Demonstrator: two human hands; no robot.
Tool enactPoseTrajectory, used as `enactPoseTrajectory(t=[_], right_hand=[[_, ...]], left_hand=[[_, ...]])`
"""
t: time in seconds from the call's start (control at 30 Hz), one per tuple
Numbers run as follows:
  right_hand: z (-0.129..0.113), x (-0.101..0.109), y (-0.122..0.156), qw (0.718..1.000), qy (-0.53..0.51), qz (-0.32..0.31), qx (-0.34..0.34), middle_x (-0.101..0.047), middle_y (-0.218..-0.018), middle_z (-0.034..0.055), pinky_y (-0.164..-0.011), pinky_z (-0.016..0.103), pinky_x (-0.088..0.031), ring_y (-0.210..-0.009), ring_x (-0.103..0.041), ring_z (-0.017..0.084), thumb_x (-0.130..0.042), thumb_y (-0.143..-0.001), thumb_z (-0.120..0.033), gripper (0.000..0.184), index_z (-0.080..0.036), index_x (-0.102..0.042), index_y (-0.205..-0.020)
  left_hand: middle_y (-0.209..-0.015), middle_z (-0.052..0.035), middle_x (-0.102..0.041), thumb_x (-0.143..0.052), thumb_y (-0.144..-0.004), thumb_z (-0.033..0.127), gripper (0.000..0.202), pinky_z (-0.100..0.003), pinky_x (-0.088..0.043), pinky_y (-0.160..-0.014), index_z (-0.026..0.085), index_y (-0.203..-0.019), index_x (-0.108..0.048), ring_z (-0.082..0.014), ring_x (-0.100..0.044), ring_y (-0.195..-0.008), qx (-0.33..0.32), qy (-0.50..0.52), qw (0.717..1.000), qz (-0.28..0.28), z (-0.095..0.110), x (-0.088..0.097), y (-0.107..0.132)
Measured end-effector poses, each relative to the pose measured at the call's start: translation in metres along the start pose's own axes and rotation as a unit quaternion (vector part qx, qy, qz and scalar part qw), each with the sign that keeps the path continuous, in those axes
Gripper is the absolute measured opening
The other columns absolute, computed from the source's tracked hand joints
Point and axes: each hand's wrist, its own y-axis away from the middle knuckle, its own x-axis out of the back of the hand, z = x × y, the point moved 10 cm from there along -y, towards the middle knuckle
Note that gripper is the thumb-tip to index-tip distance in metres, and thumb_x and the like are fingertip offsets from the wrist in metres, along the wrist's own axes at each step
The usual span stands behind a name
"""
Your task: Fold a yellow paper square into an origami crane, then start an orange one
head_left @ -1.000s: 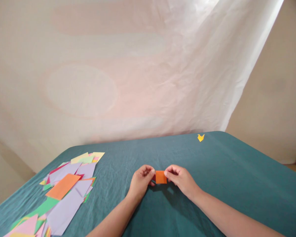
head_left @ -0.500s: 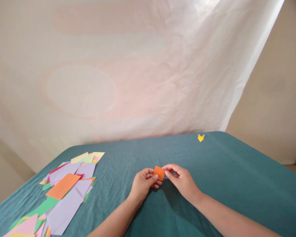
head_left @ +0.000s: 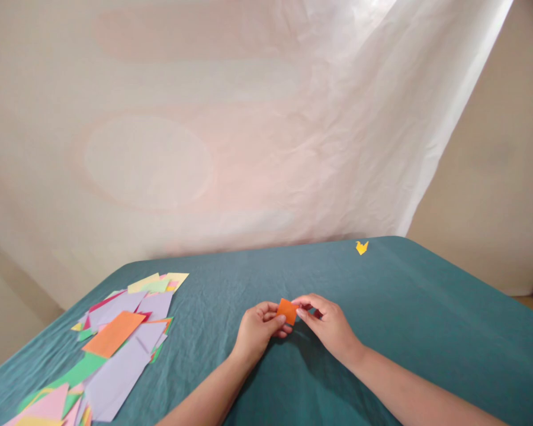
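Observation:
A small square of orange paper (head_left: 286,311) is held up just above the cloth, between both hands. My left hand (head_left: 261,327) pinches its left side, thumb in front and fingers behind. At the paper's right edge, the thumb and forefinger of my right hand (head_left: 323,322) are closed on it. Fingers partly hide the paper's edges, so I cannot tell how many layers it has.
A green cloth covers the table (head_left: 231,284). Loose coloured paper sheets (head_left: 119,378) lie in a messy pile at the left. Near the far right edge sits a small folded yellow paper bird (head_left: 362,248). A pale sheet (head_left: 257,148) hangs behind the table.
The orange paper has shifted very slightly, its corners now looking a little rounder. Both hands stay almost where they were.

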Motion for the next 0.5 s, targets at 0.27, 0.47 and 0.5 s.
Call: enactPoseTrajectory(t=[0.27, 0.47, 0.5], right_hand=[[0.0016, -0.0068, -0.0001, 1.0, -0.007, -0.028, -0.007, -0.065, -0.088, 0.0002, -0.062, 0.022, -0.043, -0.079, -0.06, 0.014, -0.053, -0.079, -0.012, 0.014, -0.022, -0.062, -0.083], [0.004, -0.0088, 0.0007, 0.999, 0.007, -0.037, -0.001, -0.065, -0.091, 0.0007, -0.068, 0.024, -0.044, -0.084, -0.06, 0.016, -0.053, -0.076, -0.008, 0.024, -0.022, -0.063, -0.093], [0.0048, -0.009, 0.0008, 0.999, 0.006, -0.039, -0.002, -0.065, -0.091, 0.001, -0.067, 0.024, -0.045, -0.084, -0.06, 0.016, -0.054, -0.077, -0.01, 0.024, -0.022, -0.063, -0.094]], left_hand=[[-0.068, -0.0064, -0.071, -0.068, -0.071, 0.023, 0.023, -0.026, -0.053, -0.059, 0.011, -0.088, -0.059, -0.0174, -0.067, -0.061, -0.012, 0.006, 1.0, 0.003, 0.0016, 0.0017, -0.001], [-0.064, -0.0028, -0.069, -0.071, -0.071, 0.025, 0.044, -0.026, -0.052, -0.056, 0.012, -0.108, -0.053, -0.017, -0.066, -0.056, -0.021, 0.033, 0.999, -0.014, 0.0039, -0.0003, -0.0013], [-0.064, -0.002, -0.069, -0.071, -0.071, 0.025, 0.05, -0.026, -0.052, -0.056, 0.012, -0.115, -0.05, -0.017, -0.066, -0.056, -0.024, 0.039, 0.999, -0.018, 0.0053, -0.0009, -0.0009]])
